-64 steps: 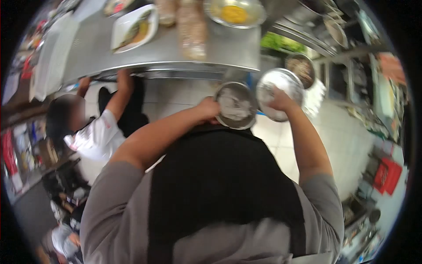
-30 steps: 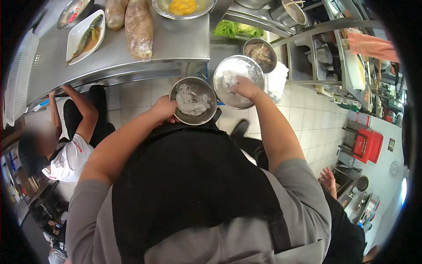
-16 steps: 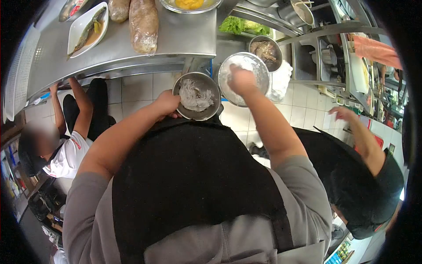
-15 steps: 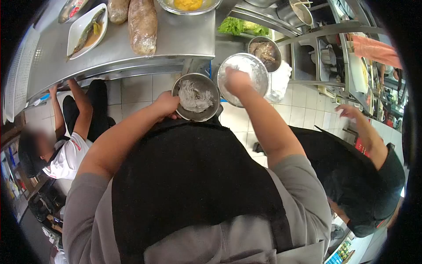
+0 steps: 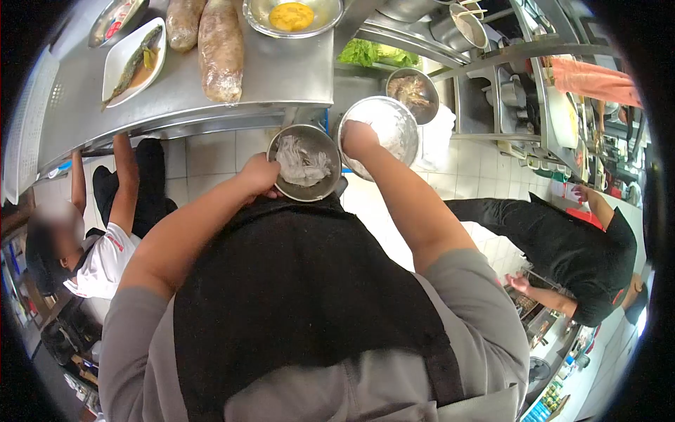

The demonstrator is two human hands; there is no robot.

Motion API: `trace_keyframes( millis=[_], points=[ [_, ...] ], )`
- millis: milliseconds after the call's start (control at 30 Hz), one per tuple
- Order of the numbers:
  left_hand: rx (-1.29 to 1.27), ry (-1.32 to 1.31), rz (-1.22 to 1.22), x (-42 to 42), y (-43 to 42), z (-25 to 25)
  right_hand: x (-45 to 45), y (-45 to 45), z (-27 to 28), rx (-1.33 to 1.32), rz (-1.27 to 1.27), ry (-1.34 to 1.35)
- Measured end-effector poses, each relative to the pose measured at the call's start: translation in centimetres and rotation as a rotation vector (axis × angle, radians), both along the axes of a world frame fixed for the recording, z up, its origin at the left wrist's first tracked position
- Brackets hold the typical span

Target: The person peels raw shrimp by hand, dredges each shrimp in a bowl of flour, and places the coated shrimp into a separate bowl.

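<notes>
My left hand (image 5: 259,174) is closed on the left rim of a steel bowl (image 5: 336,167), held close against my black apron. Inside that bowl lies a clump of whitish, powder-coated strips (image 5: 301,163); their kind cannot be made out. Just to the right is a second steel bowl (image 5: 415,151) with white powder (image 5: 394,126) in it. My right hand (image 5: 360,141) is at this bowl's left side, over its rim, with the fingers curled closed. The fingertips are hidden, so what they hold, if anything, does not show.
Behind the powder bowl stands a bowl of brownish food (image 5: 411,95), with leafy greens (image 5: 373,53) beyond. The steel counter (image 5: 288,77) carries wrapped rolls (image 5: 220,56), a fish dish (image 5: 133,63) and a bowl of yellow food (image 5: 290,17). Co-workers (image 5: 112,246) are on both sides.
My right hand has moved left from over the powder to the bowl's left rim. My left hand keeps its hold. The co-worker on the right has lowered an arm and turned.
</notes>
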State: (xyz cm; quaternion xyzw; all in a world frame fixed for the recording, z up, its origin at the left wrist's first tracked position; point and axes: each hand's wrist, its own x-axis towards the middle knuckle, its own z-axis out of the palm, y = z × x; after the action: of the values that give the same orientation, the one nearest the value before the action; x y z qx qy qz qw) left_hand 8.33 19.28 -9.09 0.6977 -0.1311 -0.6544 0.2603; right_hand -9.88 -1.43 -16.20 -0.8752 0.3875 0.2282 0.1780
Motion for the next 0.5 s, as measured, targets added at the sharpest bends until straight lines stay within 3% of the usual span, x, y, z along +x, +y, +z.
trace_keyframes(
  millis=[133,267,300,367,433,500],
  points=[
    [0.001,-0.019,0.015,0.5,0.0,0.1,-1.5,-1.0,4.9,0.041,-0.089,-0.159],
    [0.008,-0.043,-0.004,0.4,-0.1,0.9,-4.1,-1.4,8.1,0.027,-0.216,-0.142],
    [0.014,-0.025,-0.009,0.3,0.1,0.8,-4.3,-1.6,9.0,0.043,-0.199,-0.019],
    [0.02,0.003,-0.017,0.5,0.0,0.5,-8.7,-3.9,4.2,-0.049,-0.023,-0.089],
    [0.002,0.012,-0.014,0.6,0.2,0.4,-8.6,-2.3,8.6,-0.018,-0.146,-0.29],
    [-0.013,0.027,-0.019,0.6,0.3,0.3,-7.7,-0.7,14.1,0.223,-0.304,-0.425]
  ],
)
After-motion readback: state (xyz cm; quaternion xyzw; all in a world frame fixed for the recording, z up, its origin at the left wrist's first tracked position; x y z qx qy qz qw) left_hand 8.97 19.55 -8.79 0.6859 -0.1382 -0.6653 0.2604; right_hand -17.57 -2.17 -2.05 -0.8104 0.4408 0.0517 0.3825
